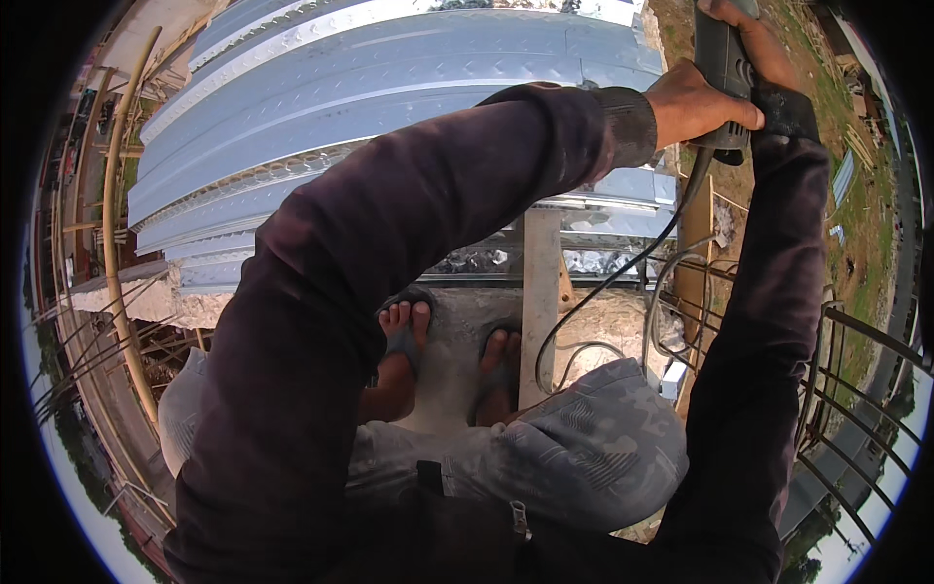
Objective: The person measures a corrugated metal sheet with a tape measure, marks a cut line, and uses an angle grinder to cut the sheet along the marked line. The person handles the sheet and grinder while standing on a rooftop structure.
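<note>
At the upper right I hold a dark grey corded power tool [722,60] with vent slots in its body. My left hand [689,101] is closed around the rear part, thumb pressed along the casing. Farther up, my right hand [764,44] wraps round the same body from the right side. The tool's working end lies beyond the top edge, so its exact kind is hidden. A black power cord [671,229] runs from its rear end down beside my legs. Ribbed, shiny metal decking sheets [389,102] spread out ahead and to the left of the tool.
My sandalled feet stand on a dusty concrete ledge [448,336]. Beside them lies a long plank [540,302]. Steel rebar [856,419] sticks out at the right, and a bamboo pole [115,204] rises at the left. Grassy ground [856,243] lies far below on the right.
</note>
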Demonstrator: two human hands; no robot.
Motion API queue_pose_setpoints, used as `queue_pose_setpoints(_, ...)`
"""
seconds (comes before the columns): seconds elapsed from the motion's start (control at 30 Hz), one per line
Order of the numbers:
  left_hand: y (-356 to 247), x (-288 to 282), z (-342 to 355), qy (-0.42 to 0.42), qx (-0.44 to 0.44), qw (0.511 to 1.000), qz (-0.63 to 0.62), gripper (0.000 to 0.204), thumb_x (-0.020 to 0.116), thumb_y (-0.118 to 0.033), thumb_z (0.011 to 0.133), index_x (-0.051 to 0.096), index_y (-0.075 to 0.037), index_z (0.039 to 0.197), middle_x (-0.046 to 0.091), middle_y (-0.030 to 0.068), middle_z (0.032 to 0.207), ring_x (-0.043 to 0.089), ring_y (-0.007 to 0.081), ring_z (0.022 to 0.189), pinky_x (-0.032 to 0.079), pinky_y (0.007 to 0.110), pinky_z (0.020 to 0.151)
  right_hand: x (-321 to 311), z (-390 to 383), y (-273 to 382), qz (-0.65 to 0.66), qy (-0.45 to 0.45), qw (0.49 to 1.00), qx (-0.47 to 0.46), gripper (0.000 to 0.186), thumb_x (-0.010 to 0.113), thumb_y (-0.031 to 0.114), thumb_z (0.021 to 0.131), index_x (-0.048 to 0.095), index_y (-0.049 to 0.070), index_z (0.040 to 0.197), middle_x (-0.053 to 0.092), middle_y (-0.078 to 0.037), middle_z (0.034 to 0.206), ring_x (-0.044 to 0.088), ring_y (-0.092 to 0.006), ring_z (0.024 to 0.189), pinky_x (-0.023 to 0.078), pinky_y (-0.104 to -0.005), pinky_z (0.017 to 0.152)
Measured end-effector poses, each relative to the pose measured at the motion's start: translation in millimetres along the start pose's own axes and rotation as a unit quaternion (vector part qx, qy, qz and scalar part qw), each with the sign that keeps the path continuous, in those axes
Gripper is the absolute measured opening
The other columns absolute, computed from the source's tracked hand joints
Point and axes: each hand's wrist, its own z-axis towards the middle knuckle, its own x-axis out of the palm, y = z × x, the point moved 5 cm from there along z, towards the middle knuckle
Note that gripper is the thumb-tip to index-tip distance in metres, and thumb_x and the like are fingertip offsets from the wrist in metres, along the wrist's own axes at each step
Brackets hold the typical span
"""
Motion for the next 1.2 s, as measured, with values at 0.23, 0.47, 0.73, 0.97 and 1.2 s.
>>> queue_pose_setpoints(0.23, -59, -110, -100, 0.182, -0.225, 0.567, 0.771, 0.056, 0.08, -0.031, 0.078, 0.06, 0.004, 0.118, 0.065, 0.0209, 0.108, 0.065, 0.0368, 0.1, 0.052, 0.046, 0.084, -28, -47, 6, 0.056, -0.053, 0.997, 0.02, 0.048, 0.079, 0.036, 0.075, 0.063, -0.002, 0.1, 0.065, -0.009, 0.076, 0.064, -0.0188, 0.057, 0.053, -0.0314, 0.054)
queue_pose_setpoints(0.47, 37, -167, -253, 0.109, -0.224, 0.531, 0.81, 0.108, 0.089, -0.04, 0.066, 0.03, -0.007, 0.151, 0.032, 0.0213, 0.151, 0.035, 0.041, 0.138, 0.038, 0.058, 0.107, -5, -87, -8, 0.046, -0.101, 0.994, -0.002, 0.059, 0.078, 0.027, 0.073, 0.055, -0.006, 0.116, 0.065, -0.012, 0.089, 0.065, -0.0203, 0.065, 0.054, -0.033, 0.059)
queue_pose_setpoints(0.73, 99, -186, -295, 0.014, -0.104, 0.63, 0.77, 0.091, 0.08, -0.033, 0.073, 0.035, -0.006, 0.147, 0.032, 0.0224, 0.15, 0.03, 0.0433, 0.138, 0.032, 0.061, 0.107, -18, -96, -8, -0.042, -0.144, 0.989, 0.004, 0.074, 0.078, 0.014, 0.07, 0.044, -0.002, 0.133, 0.062, -0.011, 0.109, 0.062, -0.0207, 0.091, 0.052, -0.0331, 0.079)
queue_pose_setpoints(0.97, 131, -206, -304, -0.059, -0.016, 0.669, 0.741, 0.034, 0.055, -0.016, 0.088, 0.051, -0.008, 0.121, 0.054, 0.0128, 0.116, 0.053, 0.03, 0.106, 0.042, 0.046, 0.089, -19, -76, 11, -0.136, -0.158, 0.978, 0.023, 0.078, 0.079, 0.011, 0.066, 0.043, -0.002, 0.134, 0.062, -0.012, 0.114, 0.062, -0.0223, 0.098, 0.051, -0.0337, 0.085)
queue_pose_setpoints(1.2, 140, -204, -320, -0.003, -0.056, 0.75, 0.659, 0.028, 0.056, -0.017, 0.086, 0.055, -0.01, 0.113, 0.056, 0.0082, 0.103, 0.055, 0.0259, 0.098, 0.042, 0.042, 0.083, 21, -62, 15, -0.137, -0.128, 0.98, 0.068, 0.082, 0.081, 0.012, 0.064, 0.042, -0.002, 0.135, 0.061, -0.012, 0.114, 0.061, -0.0223, 0.099, 0.051, -0.0341, 0.086)
